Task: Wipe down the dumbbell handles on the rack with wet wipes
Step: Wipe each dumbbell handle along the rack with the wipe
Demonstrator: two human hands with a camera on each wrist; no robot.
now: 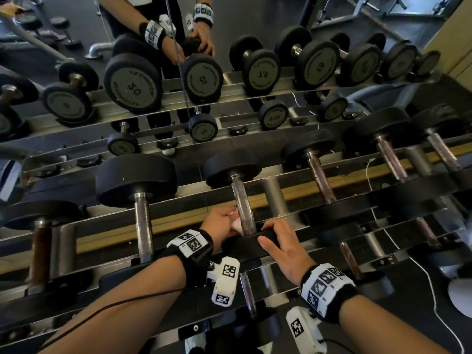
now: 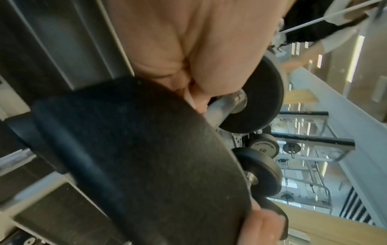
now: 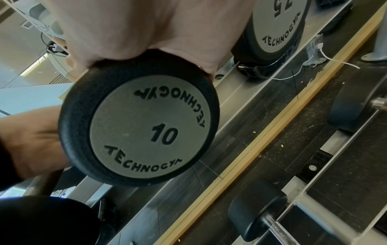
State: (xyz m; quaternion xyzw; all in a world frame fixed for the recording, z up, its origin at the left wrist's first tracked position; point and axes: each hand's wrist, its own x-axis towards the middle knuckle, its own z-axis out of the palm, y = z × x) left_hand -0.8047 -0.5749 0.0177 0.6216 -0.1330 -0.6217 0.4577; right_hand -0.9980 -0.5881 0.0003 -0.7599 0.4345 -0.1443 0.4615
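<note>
The left hand (image 1: 221,221) pinches a crumpled wet wipe (image 1: 236,223) against the near end of a dumbbell handle (image 1: 244,204) on the top tier of the rack (image 1: 332,181), close to its front rail. The right hand (image 1: 283,247) lies over the rim of that dumbbell's near weight head (image 3: 138,122), marked 10, fingers bent over its top and thumb on its face, apparently steadying it.

The main risk is the dumbbell rolling or sliding in its cradle. If the right hand eases off while the left pushes the wipe along the bar, the weight could turn, and fingers lying between the head and the rail could get caught.

A second risk is a poor clean. The wipe is bunched at one side of the bar, so the far side and the stretch toward the back head (image 1: 233,166) may go untouched unless the hand wraps round and travels the whole length.

The neighbouring dumbbell (image 1: 139,200) sits near the left forearm, so a wide stroke could knock against it.
</note>
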